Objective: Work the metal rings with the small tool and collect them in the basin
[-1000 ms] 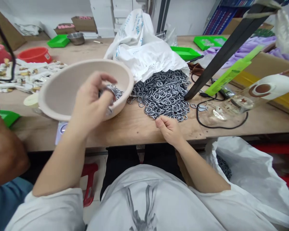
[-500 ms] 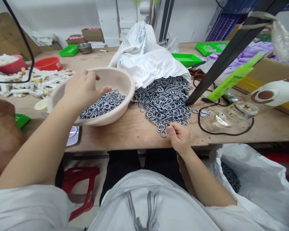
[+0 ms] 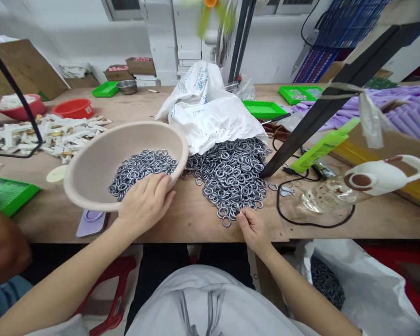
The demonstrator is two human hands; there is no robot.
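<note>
My left hand (image 3: 145, 198) lies over the front rim of a beige basin (image 3: 87, 158), fingers stretched out and thumb apart, holding nothing that I can see. Inside the basin is a heap of grey metallic rings (image 3: 143, 168). My right hand (image 3: 255, 228) is closed in a pinch at the front edge of a larger pile of the same rings (image 3: 231, 172). A tiny dark bit shows at its fingertips, too small to name. The pile spills from the mouth of a white sack (image 3: 213, 121) lying on the table.
A slanted black post (image 3: 301, 112) stands right of the pile, near a clear bottle (image 3: 325, 196) and a cable. White parts (image 3: 63, 133) lie at the left, by a green tray (image 3: 14, 193) and a co-worker's arm (image 3: 3, 242). An open white bag (image 3: 367, 275) sits below the table's right side.
My left hand has moved from above the basin's left part to its front right rim. My right hand stays pinched by the pile. The view has tilted up slightly.
</note>
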